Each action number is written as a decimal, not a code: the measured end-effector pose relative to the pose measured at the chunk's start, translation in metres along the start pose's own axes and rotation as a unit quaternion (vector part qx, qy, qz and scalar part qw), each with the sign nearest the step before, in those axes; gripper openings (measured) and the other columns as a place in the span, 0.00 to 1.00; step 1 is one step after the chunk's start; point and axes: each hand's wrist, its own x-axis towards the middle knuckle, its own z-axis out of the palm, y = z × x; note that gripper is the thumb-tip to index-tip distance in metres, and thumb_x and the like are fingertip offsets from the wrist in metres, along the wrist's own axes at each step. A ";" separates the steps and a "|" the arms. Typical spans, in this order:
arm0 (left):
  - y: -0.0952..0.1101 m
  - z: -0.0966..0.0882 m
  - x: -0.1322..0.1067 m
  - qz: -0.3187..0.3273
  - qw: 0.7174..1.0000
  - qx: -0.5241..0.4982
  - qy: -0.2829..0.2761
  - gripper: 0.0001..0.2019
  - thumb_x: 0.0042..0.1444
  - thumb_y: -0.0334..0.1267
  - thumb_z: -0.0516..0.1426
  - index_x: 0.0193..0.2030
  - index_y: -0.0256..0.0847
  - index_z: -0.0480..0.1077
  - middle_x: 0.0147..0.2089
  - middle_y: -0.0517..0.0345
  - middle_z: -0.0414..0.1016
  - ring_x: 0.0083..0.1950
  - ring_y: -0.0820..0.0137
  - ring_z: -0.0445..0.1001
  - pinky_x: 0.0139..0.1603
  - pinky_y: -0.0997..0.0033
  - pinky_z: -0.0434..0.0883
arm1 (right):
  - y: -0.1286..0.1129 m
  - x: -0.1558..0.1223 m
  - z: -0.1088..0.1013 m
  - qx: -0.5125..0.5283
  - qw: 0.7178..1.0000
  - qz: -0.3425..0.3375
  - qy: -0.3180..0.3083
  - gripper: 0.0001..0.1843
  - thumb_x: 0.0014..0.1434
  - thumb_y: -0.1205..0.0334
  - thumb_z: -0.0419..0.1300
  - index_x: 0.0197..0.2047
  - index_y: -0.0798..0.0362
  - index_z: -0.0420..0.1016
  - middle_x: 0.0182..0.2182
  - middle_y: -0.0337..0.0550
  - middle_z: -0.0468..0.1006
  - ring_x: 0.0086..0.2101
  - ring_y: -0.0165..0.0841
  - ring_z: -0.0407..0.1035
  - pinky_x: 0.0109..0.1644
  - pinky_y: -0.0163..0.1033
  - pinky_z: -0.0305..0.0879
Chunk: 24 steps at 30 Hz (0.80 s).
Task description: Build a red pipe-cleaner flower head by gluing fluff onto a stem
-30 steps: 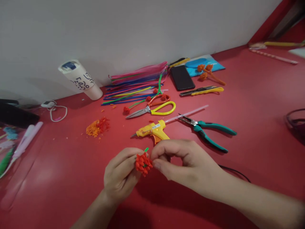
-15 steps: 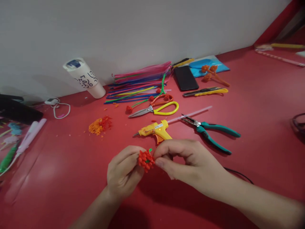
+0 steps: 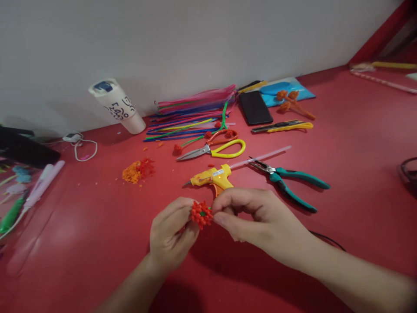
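Note:
Between my two hands is a small red flower [image 3: 201,214] with many stubby petals and a green centre, its face turned towards me. My left hand [image 3: 174,230] is closed round it from the left, and its fingers hide what lies behind the bloom. From the right, the thumb and forefinger of my right hand [image 3: 243,215] pinch at the petals' edge, where a bit of green shows. Just beyond lies a yellow glue gun [image 3: 211,176] with a clear glue stick [image 3: 265,155] in its back. Green-handled pliers [image 3: 288,178] rest to its right.
Scissors [image 3: 211,150], a bundle of pipe cleaners [image 3: 192,113], a phone [image 3: 256,107], a yellow cutter knife [image 3: 283,126] and an orange flower stem [image 3: 296,104] lie farther back. A white tumbler [image 3: 122,108] stands left, near orange and red clippings [image 3: 137,170].
The red flower has turned a little in my fingers, and the green tip above it now shows lower, by my right fingertips. Both hands stay close together.

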 end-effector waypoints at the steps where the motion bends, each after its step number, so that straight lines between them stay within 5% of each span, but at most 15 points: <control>1: -0.001 0.000 0.000 0.002 1.000 0.002 -0.003 0.10 0.55 0.22 0.53 0.28 0.39 0.66 0.28 0.58 0.70 0.28 0.75 0.68 0.28 0.77 0.66 | 0.000 0.000 0.000 0.005 1.000 0.004 -0.003 0.06 0.53 0.66 0.55 0.26 0.54 0.68 0.17 0.31 0.61 0.19 0.23 0.56 0.23 0.31 0.53; 20: -0.003 -0.002 0.000 0.011 1.000 0.006 -0.009 0.08 0.55 0.24 0.54 0.29 0.39 0.69 0.28 0.56 0.73 0.30 0.73 0.71 0.30 0.75 0.69 | 0.002 0.000 0.000 0.035 0.999 0.017 -0.010 0.07 0.55 0.64 0.55 0.26 0.54 0.68 0.16 0.30 0.61 0.18 0.22 0.57 0.22 0.30 0.53; 22: -0.001 0.002 -0.002 -0.044 0.998 -0.032 0.011 0.09 0.55 0.26 0.54 0.27 0.40 0.70 0.25 0.58 0.71 0.26 0.74 0.69 0.26 0.76 0.67 | 0.002 0.000 -0.001 0.014 1.000 0.002 -0.005 0.07 0.55 0.64 0.55 0.26 0.54 0.68 0.16 0.30 0.62 0.18 0.23 0.57 0.22 0.30 0.54; 24: 0.002 0.006 -0.003 -0.170 0.977 -0.125 0.037 0.10 0.57 0.31 0.54 0.26 0.39 0.71 0.21 0.61 0.68 0.19 0.77 0.65 0.18 0.78 0.63 | 0.002 -0.001 -0.003 -0.036 0.999 -0.036 0.019 0.07 0.56 0.63 0.56 0.26 0.53 0.69 0.17 0.32 0.65 0.19 0.24 0.59 0.23 0.30 0.56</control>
